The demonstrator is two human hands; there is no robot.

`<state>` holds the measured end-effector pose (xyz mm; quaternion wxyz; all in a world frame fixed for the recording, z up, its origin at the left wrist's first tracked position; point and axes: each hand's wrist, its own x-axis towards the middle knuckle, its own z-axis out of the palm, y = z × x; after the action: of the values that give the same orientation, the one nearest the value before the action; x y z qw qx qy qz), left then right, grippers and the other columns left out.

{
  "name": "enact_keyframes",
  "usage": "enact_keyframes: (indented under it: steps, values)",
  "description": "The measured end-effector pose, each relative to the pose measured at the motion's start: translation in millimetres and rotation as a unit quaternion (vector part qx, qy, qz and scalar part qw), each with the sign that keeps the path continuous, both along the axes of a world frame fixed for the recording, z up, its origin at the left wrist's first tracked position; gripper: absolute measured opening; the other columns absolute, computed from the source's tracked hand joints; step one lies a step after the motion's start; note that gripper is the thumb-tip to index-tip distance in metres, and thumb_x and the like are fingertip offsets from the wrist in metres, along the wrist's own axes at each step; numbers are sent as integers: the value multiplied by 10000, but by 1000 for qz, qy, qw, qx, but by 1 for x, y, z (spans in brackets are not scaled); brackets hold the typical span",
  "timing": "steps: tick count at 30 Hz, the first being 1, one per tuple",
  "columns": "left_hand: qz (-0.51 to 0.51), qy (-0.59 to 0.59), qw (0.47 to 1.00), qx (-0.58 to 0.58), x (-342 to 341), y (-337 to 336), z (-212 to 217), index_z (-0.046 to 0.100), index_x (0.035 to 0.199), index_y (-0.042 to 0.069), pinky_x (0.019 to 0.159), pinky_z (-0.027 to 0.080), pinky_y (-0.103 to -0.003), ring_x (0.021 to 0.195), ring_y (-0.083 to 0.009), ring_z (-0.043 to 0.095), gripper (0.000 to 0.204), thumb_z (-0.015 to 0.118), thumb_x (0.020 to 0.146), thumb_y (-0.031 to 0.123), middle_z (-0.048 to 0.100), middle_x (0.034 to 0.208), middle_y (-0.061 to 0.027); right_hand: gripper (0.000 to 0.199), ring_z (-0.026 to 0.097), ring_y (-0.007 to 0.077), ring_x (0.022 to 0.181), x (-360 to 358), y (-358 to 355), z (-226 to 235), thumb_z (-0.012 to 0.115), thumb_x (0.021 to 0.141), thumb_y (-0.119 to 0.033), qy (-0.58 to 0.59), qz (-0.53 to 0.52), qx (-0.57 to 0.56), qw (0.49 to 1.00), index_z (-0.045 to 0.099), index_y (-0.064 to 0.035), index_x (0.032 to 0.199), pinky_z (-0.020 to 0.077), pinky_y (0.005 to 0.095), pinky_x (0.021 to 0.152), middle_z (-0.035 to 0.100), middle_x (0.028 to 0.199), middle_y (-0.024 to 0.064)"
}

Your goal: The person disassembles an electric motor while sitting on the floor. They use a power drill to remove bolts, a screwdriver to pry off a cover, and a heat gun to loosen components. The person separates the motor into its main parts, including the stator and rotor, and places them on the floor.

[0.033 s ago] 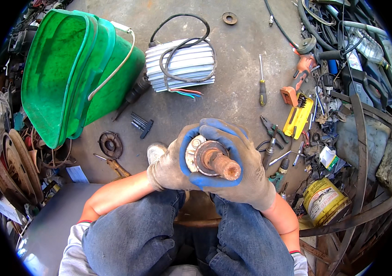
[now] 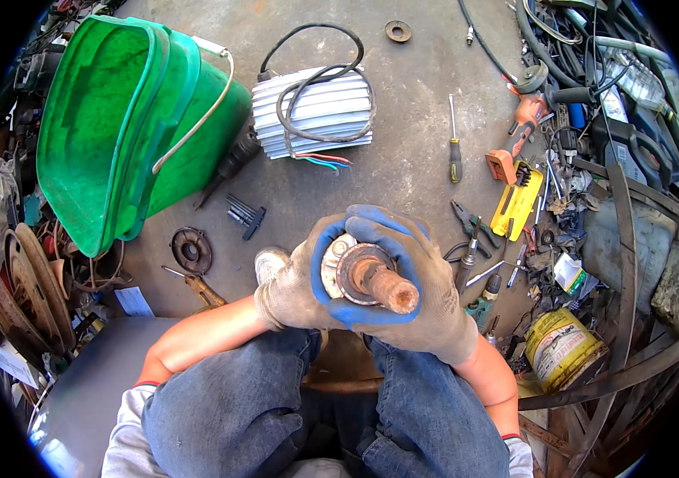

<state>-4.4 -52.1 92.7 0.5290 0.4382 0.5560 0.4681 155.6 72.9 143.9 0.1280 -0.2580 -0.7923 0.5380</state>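
Note:
In front of my knees, both gloved hands are wrapped round a metal part with a rusty shaft (image 2: 391, 288). The shaft's blunt end tilts up and to the right, out of a round collar with a pale, dirty flange (image 2: 331, 271) beside it. My left hand (image 2: 298, 279) grips its left side, and my right hand (image 2: 431, 295) curls over the far edge and right side. Both gloves are beige with blue-coated palms and fingers. The underside of the part is hidden by my hands.
A green bucket (image 2: 196, 135) lies tipped at left. Beyond my hands sits a finned metal motor housing (image 2: 315, 111) with a black cable. A screwdriver (image 2: 455, 159), pliers (image 2: 467, 223), yellow bit case (image 2: 517, 203) and orange angle grinder (image 2: 527, 115) lie right. A rusty ring (image 2: 192, 251) is at left.

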Motion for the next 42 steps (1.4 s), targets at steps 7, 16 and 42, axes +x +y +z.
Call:
enact_keyframes:
  steps: [7,16,42]
  values:
    - [17,0,1000,5,3,1,1,432,1366,28,982,519,-371,1122,-196,639,992,968,574,295,618,1266,-113,854,540,400,1215,3,-2,-5,895,646,-337,18,1,5,1000,503,-60,1353,438,488,1003,532,1349,184]
    - [10,5,1000,13,4,3,4,446,1347,13,946,536,-345,1073,-182,658,977,975,571,280,640,1220,-112,854,530,404,1232,7,0,-7,890,646,-321,17,16,-11,1000,509,-65,1366,414,488,1029,517,1381,190]
    - [-10,3,1000,9,5,-2,-8,354,1409,4,999,498,-392,1164,-255,601,1035,949,604,267,548,1301,-153,871,568,345,1183,8,0,-1,901,637,-329,-40,7,-1,999,512,-60,1369,450,447,985,553,1348,151]
